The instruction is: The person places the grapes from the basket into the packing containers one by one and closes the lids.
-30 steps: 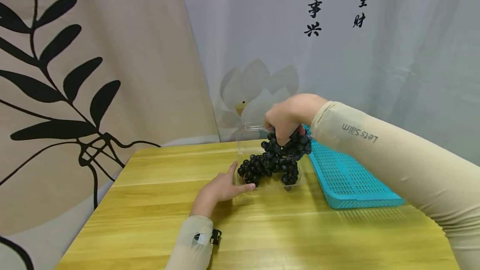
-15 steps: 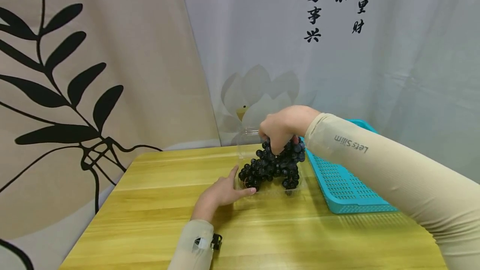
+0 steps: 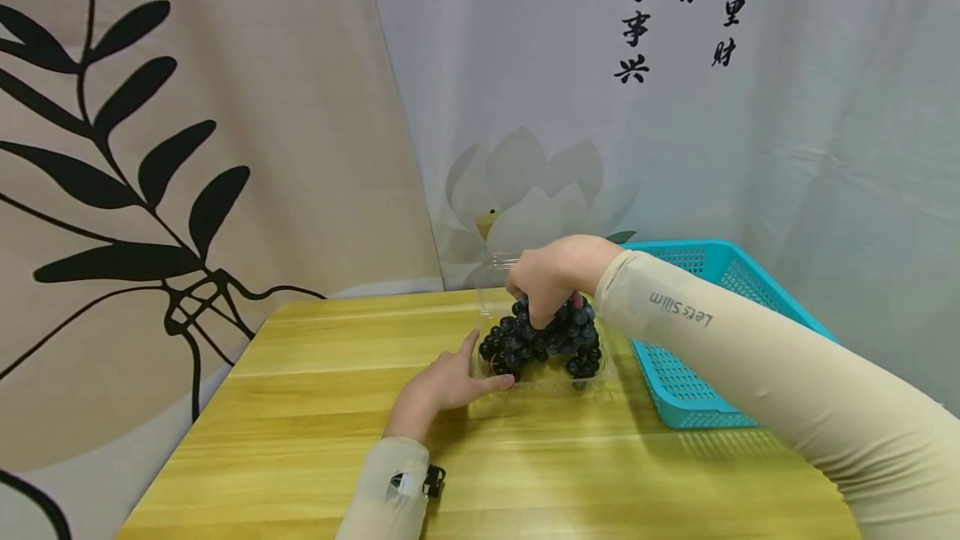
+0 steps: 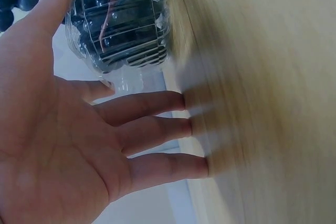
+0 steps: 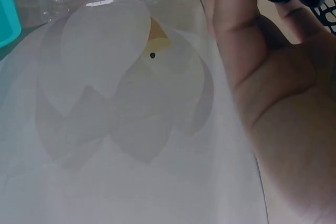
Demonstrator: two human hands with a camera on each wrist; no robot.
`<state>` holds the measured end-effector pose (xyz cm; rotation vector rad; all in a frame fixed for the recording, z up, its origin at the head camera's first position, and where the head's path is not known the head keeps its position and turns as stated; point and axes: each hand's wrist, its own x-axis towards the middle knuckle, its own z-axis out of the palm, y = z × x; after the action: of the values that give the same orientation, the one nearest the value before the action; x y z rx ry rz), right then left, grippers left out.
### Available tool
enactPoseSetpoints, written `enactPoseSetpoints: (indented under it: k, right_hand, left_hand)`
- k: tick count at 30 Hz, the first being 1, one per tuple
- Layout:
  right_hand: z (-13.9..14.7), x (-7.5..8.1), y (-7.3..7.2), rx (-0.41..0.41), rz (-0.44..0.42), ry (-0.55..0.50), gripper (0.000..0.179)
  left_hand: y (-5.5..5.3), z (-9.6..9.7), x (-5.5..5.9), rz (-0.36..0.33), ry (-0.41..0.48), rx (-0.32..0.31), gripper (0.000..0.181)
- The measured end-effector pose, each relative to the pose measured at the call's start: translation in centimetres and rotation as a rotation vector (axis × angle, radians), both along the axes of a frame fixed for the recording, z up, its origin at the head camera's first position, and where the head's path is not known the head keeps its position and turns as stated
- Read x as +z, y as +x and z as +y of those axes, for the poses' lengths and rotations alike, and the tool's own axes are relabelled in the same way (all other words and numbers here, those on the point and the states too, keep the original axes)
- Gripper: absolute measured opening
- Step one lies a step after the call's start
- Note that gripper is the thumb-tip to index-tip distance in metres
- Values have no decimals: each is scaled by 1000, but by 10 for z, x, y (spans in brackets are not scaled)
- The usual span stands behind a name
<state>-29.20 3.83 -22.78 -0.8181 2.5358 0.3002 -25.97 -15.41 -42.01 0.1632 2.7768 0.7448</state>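
Currently, dark grapes [image 3: 506,348] are held from above by the right hand [image 3: 557,277], reached in from the right. Fingers curled down, upper part of the cluster gripped; exact fingertip contact cannot be told, being hidden by the hand and the fruit. Grapes are heaped inside a clear plastic container [image 3: 536,391], at the middle of the table [image 3: 300,457], towards its far half. Whether one bunch or two is held there cannot be told. A clear lid [image 3: 492,273] is seen raised at the container's far side.

Left hand [image 3: 442,382] is placed at the container's near left corner. Fingers are spread: in the left wrist view, the thumb is laid against the rim, three fingertips are rested on the tabletop, and the index tip is set close beside the container.

To the right, a teal basket [image 3: 686,382] with perforated walls is placed near the container, partly covered by the right sleeve [image 3: 720,348], on which lettering is printed. A black clip [image 3: 433,482] is worn at the left sleeve [image 3: 384,490]. Behind the table, a curtain [image 3: 517,40] is hung, printed with dark leaves at left, a pale flower at centre and black characters at right.
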Motion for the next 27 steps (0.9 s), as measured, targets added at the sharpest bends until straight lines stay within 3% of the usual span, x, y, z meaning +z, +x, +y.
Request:
enactPoseSetpoints:
  k: [7,17,27]
  right_hand:
    - [-8,-11,1,21,3,-4,31]
    - [-13,-36,-1,9,22,2,50]
    - [-17,-59,-4,7,40,4,39]
  left_hand:
    - [0,-2,-1,3,-10,-12,118]
    - [2,-3,2,-3,-13,-22,119]
    - [3,-3,1,-16,-14,-14,118]
